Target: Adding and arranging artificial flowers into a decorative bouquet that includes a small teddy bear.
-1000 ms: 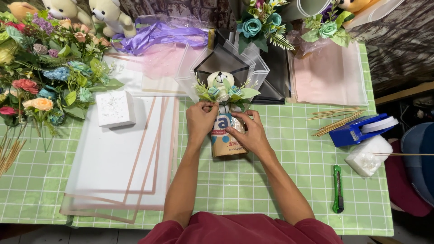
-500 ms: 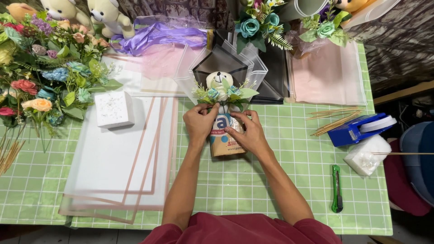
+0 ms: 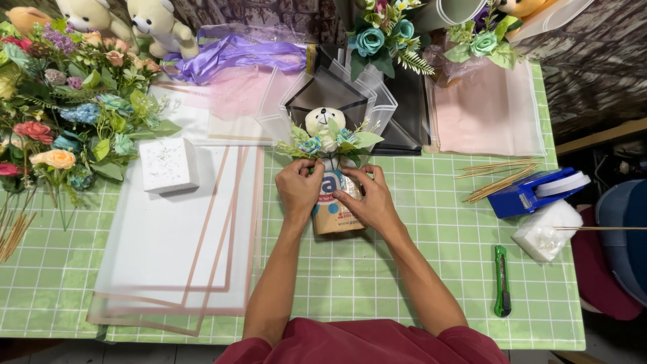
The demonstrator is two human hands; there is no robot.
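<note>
Left hand: left hand (image 3: 300, 190) sits mid-frame, its grip closed round the upper left of the paper-wrapped bundle (image 3: 335, 202); fingers curl over the neck just under the leaves.
Right hand: right hand (image 3: 373, 202) has its grip pressed on the bundle's right side; thumb near the top edge.
Bundle: lies on the green checked worktop (image 3: 418, 269), centre of the frame; small bear head (image 3: 325, 120) and blue flowers (image 3: 311, 144) poke out above, against clear wrap sheets (image 3: 357, 94).
Doing it well: I judge both grips should stay low on the neck; squeeze evenly so the stems do not twist; keep the bear facing up.
Nearby: white foam block (image 3: 168, 164) on pale sheets (image 3: 175, 243) at left; green cutter (image 3: 501, 280) and blue tape dispenser (image 3: 532, 192) at right, well apart.
</note>
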